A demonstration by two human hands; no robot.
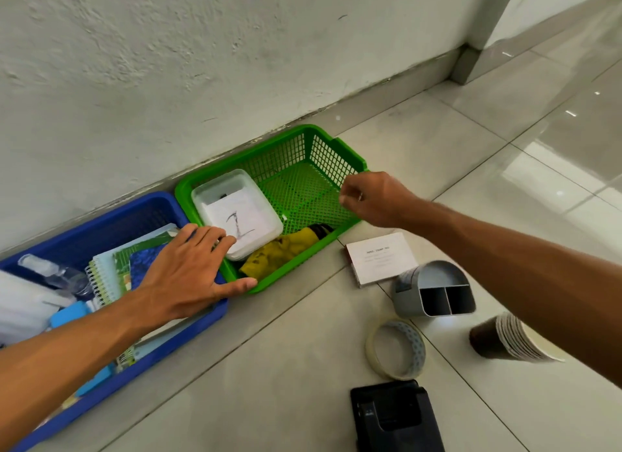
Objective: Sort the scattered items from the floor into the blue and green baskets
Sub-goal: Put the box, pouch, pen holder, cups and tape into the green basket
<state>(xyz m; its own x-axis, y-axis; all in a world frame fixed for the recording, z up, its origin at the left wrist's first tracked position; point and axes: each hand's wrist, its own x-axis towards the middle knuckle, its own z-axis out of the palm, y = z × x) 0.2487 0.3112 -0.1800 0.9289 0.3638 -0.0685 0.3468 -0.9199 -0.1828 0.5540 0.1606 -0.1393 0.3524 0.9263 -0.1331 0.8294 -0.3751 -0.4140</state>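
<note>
Head view: both hands working at the baskets, sorting partway done.
Left hand [188,273] lying flat, fingers spread, steadying notebooks [134,266] in the blue basket [101,216]; right hand [373,197] hovering loosely curled, seemingly holding nothing, over the green basket [336,145], clear box [235,212] and yellow cloth [279,253] left of it; tape roll [395,349], cups [515,339], organizer [434,290] lying nearer the body on the floor [269,367].

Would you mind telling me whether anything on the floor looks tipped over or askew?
Yes: the grey desk organiser lies on its side, its compartments facing outward, and the stack of paper cups beside it has also toppled. Nothing looks spilled.
</note>
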